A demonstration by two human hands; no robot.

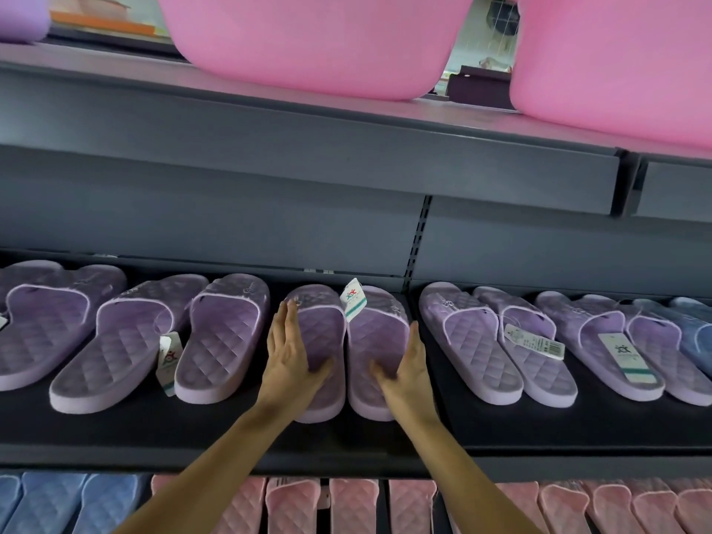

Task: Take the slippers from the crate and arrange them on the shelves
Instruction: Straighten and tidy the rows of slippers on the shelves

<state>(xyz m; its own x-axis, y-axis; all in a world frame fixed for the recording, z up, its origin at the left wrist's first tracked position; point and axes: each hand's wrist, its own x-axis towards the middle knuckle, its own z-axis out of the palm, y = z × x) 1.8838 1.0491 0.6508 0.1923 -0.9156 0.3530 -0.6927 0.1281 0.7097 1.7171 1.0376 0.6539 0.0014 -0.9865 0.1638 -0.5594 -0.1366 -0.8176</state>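
Note:
A pair of purple quilted slippers point(346, 341) lies side by side at the middle of the dark shelf point(346, 437), toes toward the back, with a white tag point(352, 304) between the straps. My left hand point(291, 352) presses flat against the outer side of the left slipper, fingers straight. My right hand point(406, 364) presses against the outer side of the right slipper, thumb on its insole. The crate is out of view.
More purple slipper pairs lie on the same shelf at left point(127, 341) and right point(493, 341); blue ones point(693, 333) at far right. The shelf below holds blue point(57, 502) and pink slippers point(346, 506). Pink tubs point(308, 40) stand on the upper shelf.

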